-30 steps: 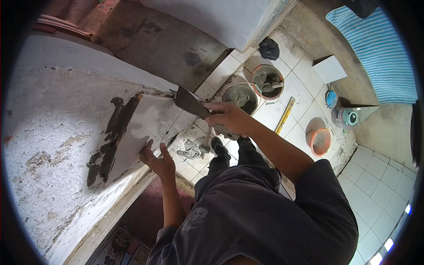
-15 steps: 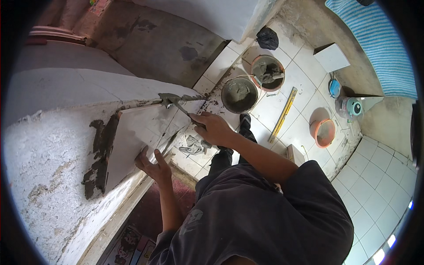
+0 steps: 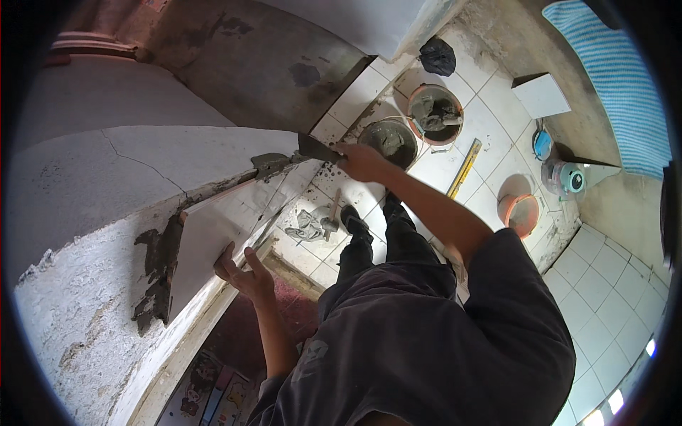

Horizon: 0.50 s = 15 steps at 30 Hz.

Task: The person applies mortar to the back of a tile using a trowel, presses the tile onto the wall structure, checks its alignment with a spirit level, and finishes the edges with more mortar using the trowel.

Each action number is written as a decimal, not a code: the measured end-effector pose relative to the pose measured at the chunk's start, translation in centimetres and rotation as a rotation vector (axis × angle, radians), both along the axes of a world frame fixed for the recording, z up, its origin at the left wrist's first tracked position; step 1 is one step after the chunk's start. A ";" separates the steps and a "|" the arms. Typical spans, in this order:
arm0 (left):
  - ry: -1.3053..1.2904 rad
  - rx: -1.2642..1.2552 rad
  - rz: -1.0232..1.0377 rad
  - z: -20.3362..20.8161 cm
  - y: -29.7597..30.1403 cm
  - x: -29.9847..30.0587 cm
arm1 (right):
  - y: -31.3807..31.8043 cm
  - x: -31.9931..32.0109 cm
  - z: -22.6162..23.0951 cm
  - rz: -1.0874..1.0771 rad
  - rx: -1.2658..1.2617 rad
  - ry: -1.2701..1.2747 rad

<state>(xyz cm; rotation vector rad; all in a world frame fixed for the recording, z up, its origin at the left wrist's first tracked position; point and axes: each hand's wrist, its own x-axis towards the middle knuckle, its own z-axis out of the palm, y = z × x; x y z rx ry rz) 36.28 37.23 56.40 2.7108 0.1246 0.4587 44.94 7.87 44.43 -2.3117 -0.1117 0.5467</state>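
Observation:
My right hand (image 3: 362,162) grips a trowel (image 3: 317,149), its dark flat blade at the far end of the wall's ledge, close by the mortar. My left hand (image 3: 247,275) has its fingers spread, fingertips against the lower edge of a white tile (image 3: 212,238) on the wall face. Wet grey mortar (image 3: 155,273) shows along that tile's left side. More mortar (image 3: 270,165) lies in the gap above the tiles, between them and the painted ledge (image 3: 163,156). The trowel's handle is hidden in my right hand.
On the tiled floor stand a grey bucket (image 3: 368,148) and an orange bucket (image 3: 459,117), both holding mortar. A yellow spirit level (image 3: 465,169), a small orange bucket (image 3: 507,209), a mallet (image 3: 329,222) and a rag (image 3: 307,227) lie around my feet. A loose tile (image 3: 544,96) leans at right.
My right hand has moved the trowel away from me along the ledge to its far end, blade now turned outward. My left hand stays at the tile's lower edge.

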 end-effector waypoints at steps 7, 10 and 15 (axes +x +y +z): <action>-0.021 0.015 0.018 -0.1 -0.2 0.0 | 4.2 -4.1 1.8 -0.604 0.758 0.545; -0.010 0.001 0.024 -0.1 -0.1 0.0 | 4.7 -3.7 3.8 -0.640 0.804 0.553; 0.013 -0.032 0.028 0.1 -0.3 0.0 | 4.9 -3.6 5.5 -0.639 0.911 0.583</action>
